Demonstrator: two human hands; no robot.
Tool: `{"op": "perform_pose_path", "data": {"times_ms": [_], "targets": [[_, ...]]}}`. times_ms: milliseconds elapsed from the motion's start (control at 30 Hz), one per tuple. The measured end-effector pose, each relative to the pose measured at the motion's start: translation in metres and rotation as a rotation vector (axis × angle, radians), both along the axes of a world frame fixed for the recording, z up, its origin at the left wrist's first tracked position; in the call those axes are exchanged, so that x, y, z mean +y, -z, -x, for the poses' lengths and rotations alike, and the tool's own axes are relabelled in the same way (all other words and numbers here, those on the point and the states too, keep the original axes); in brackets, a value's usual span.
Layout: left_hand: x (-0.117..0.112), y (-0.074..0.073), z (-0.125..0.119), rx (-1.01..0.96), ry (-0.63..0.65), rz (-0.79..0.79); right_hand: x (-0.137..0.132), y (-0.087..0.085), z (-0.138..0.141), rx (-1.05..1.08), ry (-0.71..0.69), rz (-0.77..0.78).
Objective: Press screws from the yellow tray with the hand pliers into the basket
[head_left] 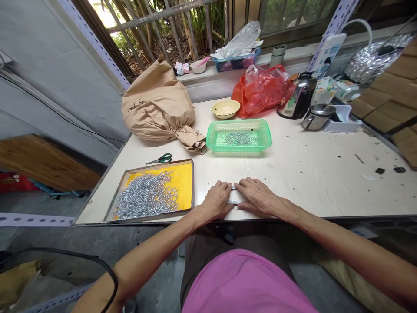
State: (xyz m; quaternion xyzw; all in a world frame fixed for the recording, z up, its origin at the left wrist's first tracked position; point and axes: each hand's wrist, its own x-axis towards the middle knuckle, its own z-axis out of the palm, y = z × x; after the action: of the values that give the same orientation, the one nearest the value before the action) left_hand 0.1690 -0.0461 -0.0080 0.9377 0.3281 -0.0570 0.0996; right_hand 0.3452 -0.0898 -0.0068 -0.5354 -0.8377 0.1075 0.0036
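My left hand (216, 200) and my right hand (257, 196) rest side by side on the near edge of the pale table (309, 174), fingertips almost touching. Between and under them lie small silvery metal pieces (233, 195); the fingers curl over them, and what exactly they grip is hidden. To the left sits a brown-framed yellow tray (186, 174) heaped with several silvery screws (146, 195). Beyond the hands stands a green plastic basket (239, 135) with a smaller pile of the same silvery pieces.
Green-handled scissors (160, 159) lie behind the tray. A tied brown paper sack (158, 104), a cream bowl (225, 108), a red plastic bag (263, 89), a kettle (298, 100) and a steel pot (317, 116) line the back. Small black bits (389, 170) lie at the right.
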Motion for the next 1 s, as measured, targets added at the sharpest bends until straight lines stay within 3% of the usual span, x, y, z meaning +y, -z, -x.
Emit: {"op": "perform_pose_path", "data": {"times_ms": [167, 433, 833, 1000], "targets": [[0.002, -0.002, -0.004, 0.014, -0.056, 0.000, 0.004, 0.001, 0.008, -0.098, 0.062, -0.016], [0.011, 0.003, -0.014, -0.015, -0.217, 0.012, 0.029, 0.016, 0.001, -0.030, 0.002, -0.049], [0.007, 0.007, -0.012, -0.068, -0.229, -0.031, 0.031, 0.010, 0.000, -0.060, -0.006, -0.072], [-0.014, 0.018, -0.014, -0.135, -0.323, -0.106, 0.055, 0.011, -0.020, 0.057, -0.171, 0.049]]}}
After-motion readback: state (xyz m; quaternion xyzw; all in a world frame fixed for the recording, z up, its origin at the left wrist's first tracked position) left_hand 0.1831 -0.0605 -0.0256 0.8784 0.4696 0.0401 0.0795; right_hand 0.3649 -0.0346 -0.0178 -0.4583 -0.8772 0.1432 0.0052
